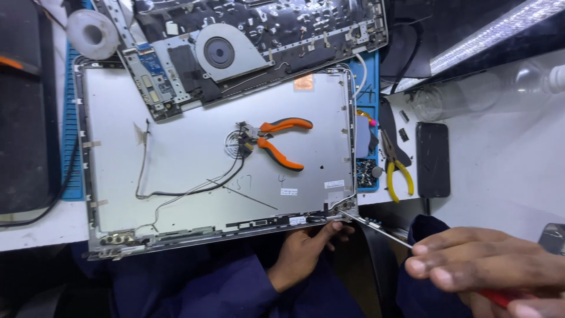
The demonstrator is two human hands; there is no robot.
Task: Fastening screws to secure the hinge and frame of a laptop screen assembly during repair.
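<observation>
Matt silver metal laptop lid (194, 153), glossy orange rubbery plier grips (282, 154), thin shiny steel screwdriver shaft (376, 228), matt blue mat (72, 147)

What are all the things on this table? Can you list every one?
laptop lid shell: one, silver, flat in the middle, thin black cables lying on it
laptop base: one, dark, opened, at the top, with a round fan
orange pliers: one, orange handles, on the lid shell
yellow pliers: one, yellow handles, right of the lid
phone: one, black, face down on the white table, right of the yellow pliers
blue mat: one, blue, under the lid
tape roll: one, whitish, top left
clear bottle: one, see-through, lying top right
screwdriver: one, metal shaft, red handle, tip at the lid's lower right hinge
left hand: steadies the lid's bottom edge
right hand: holds the screwdriver
</observation>
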